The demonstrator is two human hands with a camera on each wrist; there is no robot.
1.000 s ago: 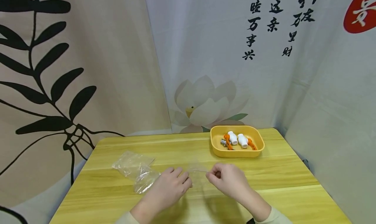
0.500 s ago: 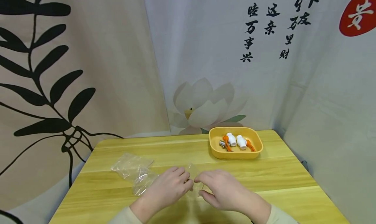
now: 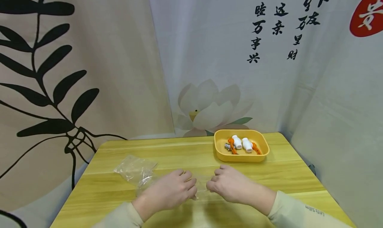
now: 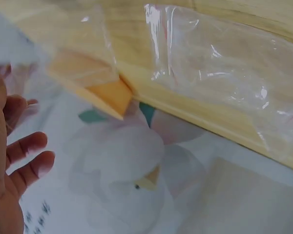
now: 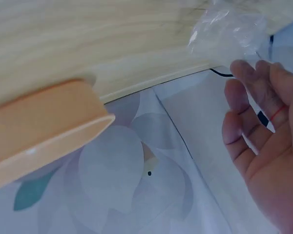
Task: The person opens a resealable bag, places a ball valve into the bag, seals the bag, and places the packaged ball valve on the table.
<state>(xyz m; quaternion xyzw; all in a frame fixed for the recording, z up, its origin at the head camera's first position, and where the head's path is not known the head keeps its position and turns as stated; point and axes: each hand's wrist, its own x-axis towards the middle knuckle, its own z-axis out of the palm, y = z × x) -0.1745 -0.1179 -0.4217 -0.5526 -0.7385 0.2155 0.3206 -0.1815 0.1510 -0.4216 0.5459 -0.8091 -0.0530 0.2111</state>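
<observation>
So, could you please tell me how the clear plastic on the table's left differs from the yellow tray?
The clear plastic is see-through and glossy; the yellow tray is opaque. The clear plastic lies crumpled close to the left hand; the yellow tray stands upright near the far edge of the table. The yellow tray holds white pieces and orange pieces; nothing shows inside the clear plastic. Both rest on the table.

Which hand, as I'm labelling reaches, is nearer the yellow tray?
Right. The right hand is in front of the yellow tray; the left hand is farther, in front and leftward.
</observation>
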